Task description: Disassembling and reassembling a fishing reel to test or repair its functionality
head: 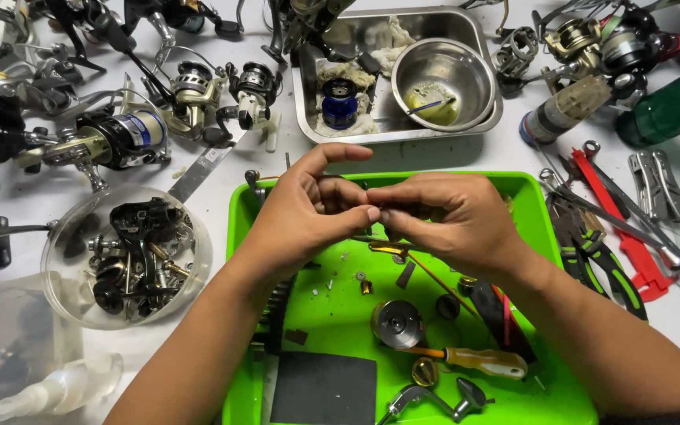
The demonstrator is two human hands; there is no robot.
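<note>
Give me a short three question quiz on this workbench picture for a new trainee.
1. True or false: the left hand and right hand meet over the green tray.
2. What lies in the metal bowl? A) a blue spool B) yellowish paste and a small stick C) pliers
3. Which tool with a yellow handle lies on the tray?

Key: 1 true. 2 B. 3 the screwdriver.

Small part pinched between left hand (304, 212) and right hand (450, 216) fingertips: hidden, unidentifiable.
</note>
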